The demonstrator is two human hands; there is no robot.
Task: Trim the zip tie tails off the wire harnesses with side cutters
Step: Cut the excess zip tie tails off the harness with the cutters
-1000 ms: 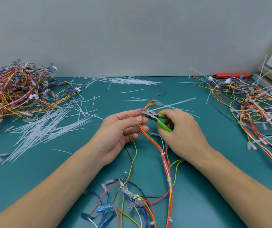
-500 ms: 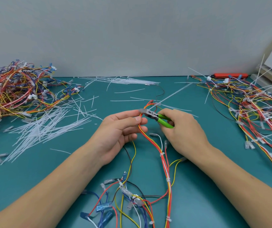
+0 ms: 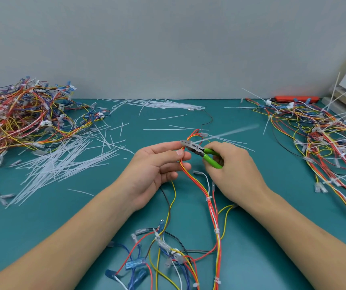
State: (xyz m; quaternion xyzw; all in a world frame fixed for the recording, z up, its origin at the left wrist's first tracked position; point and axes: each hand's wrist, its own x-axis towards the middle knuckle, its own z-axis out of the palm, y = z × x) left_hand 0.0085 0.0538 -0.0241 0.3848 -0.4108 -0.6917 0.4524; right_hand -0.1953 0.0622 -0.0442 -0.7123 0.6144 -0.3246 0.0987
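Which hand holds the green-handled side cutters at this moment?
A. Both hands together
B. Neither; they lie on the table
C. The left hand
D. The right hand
D: the right hand is curled round the green handles of the side cutters, while the left hand pinches the wire harness by the blades.

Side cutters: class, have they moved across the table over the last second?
No. The side cutters in the right hand keep their place against the far orange tool.

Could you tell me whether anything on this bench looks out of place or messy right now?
Cut zip tie tails lie scattered loose across the teal table left of the hands, with more by the wall. That is trimming debris; nothing looks damaged.
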